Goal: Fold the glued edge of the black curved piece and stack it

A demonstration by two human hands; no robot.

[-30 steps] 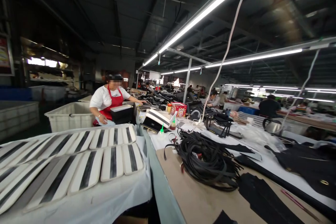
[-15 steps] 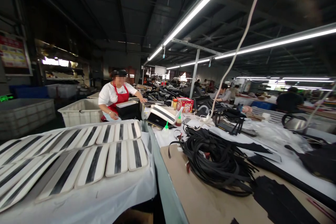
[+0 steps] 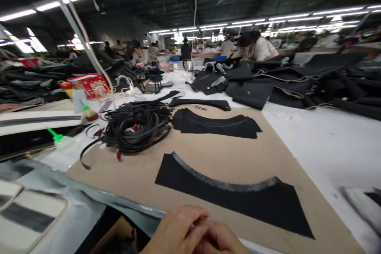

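At the table's near edge my left hand (image 3: 177, 228) and my right hand (image 3: 220, 239) come together, fingers curled and touching. Whatever may be between them is hidden by the fingers. Just beyond them a curved black fabric piece (image 3: 235, 202) lies flat on a brown board (image 3: 208, 162), with a grey band along its concave edge. Farther back on the board rests a small stack of similar black pieces (image 3: 214, 124). Left of that stack is a coiled bundle of black straps (image 3: 138, 127).
Two green-tipped bottles, one clear (image 3: 61, 141) and one with dark liquid (image 3: 88, 114), stand at the left near a red box (image 3: 91, 86). Black bag parts (image 3: 253, 91) are heaped at the back right. White padded panels (image 3: 32, 214) lie lower left. Co-workers sit farther off.
My view has swung right and down to the brown board. Both my hands have come into sight at the bottom; the co-worker in the red apron has left the picture.
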